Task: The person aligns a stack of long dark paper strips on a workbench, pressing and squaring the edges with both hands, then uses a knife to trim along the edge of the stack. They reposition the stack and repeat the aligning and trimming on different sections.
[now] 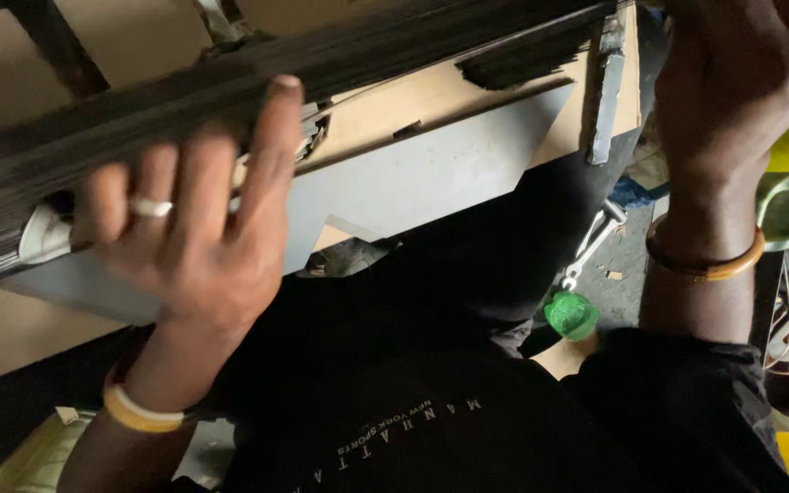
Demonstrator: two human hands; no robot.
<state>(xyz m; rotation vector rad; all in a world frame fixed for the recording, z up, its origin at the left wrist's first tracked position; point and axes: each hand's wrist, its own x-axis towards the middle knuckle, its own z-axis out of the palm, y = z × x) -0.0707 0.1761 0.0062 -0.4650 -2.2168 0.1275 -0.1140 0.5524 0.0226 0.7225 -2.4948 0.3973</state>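
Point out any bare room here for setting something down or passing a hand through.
Little is free. One bare strip of floor lies between the dark-clothed leg and the right hand's forearm, but a green ball and metal clip sit in it. The grey panel below the left hand is bare but tilted. The right edge is crowded with yellow and metal things.
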